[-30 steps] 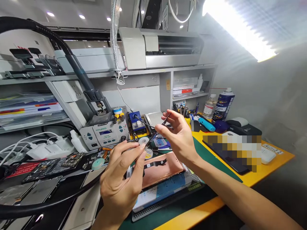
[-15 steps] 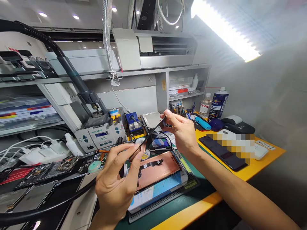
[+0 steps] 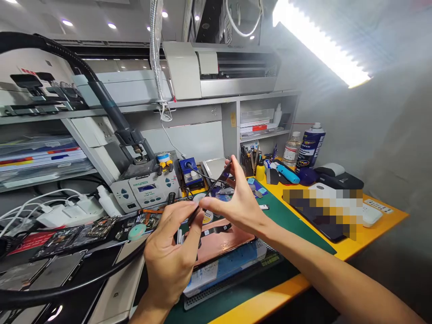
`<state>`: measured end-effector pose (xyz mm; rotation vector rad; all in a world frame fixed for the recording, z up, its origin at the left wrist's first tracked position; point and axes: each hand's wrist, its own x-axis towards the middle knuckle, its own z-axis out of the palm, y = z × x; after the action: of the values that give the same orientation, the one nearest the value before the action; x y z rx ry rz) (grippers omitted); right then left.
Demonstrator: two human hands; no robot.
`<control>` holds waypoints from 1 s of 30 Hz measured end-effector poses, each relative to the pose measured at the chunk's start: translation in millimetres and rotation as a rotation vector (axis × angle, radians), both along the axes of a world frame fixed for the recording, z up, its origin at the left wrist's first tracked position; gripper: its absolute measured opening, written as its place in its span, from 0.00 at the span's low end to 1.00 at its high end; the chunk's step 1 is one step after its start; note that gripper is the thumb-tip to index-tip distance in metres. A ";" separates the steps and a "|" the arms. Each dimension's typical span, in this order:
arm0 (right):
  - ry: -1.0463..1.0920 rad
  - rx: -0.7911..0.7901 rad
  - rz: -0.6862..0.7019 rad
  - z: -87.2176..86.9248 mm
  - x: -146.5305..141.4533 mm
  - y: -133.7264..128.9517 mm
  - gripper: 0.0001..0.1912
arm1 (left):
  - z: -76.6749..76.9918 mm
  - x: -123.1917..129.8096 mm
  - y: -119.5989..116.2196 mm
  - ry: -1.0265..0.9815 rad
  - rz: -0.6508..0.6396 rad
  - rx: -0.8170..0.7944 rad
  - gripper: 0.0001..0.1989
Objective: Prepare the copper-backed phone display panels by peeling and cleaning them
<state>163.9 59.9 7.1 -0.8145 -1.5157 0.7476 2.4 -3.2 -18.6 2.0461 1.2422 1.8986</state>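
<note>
A thin dark flat piece [image 3: 219, 179] is held up edge-on in the middle of the view. My left hand [image 3: 175, 247] pinches its lower left end between thumb and fingers. My right hand [image 3: 243, 198] is closed on it too, its index finger at the upper end and its thumb near the lower end. Below lies an opened phone part with a copper-coloured inside [image 3: 224, 243] and a black flex strip, resting on a blue and white box [image 3: 222, 274]. The hands hide part of it.
Circuit boards [image 3: 101, 228] and phone shells [image 3: 118, 288] lie at the left, near a soldering station [image 3: 148, 193]. A black cable crosses the lower left. On the right are a dark phone [image 3: 317, 218], a spray can [image 3: 310, 148] and a clear bottle [image 3: 292, 148] on the yellow table [image 3: 378, 229].
My right thumb has moved down and left along the dark piece, towards my left fingers. The view has shifted slightly, and more of the green mat shows behind my right hand.
</note>
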 end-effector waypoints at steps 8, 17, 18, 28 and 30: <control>-0.015 0.072 0.027 -3.9 -1.8 2.9 0.67 | 0.4 -2.1 -0.4 0.093 0.019 0.062 0.14; 0.301 0.041 0.063 7.4 4.2 13.2 0.27 | 0.3 -2.7 -0.3 0.058 -0.007 0.115 0.16; 0.348 0.037 0.058 8.6 5.5 15.1 0.23 | 0.3 -2.8 -0.2 0.054 -0.010 0.111 0.16; 0.377 0.027 -0.151 12.4 17.1 26.4 0.18 | 4.4 4.8 -7.3 -0.076 0.073 -0.055 0.07; 0.349 0.035 -0.165 10.6 17.0 27.9 0.19 | 6.9 5.1 -7.8 -0.140 0.145 -0.152 0.07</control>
<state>181.0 87.8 17.7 -0.7295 -1.1326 0.6974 7.5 -11.0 -11.7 1.7616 1.4837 1.9028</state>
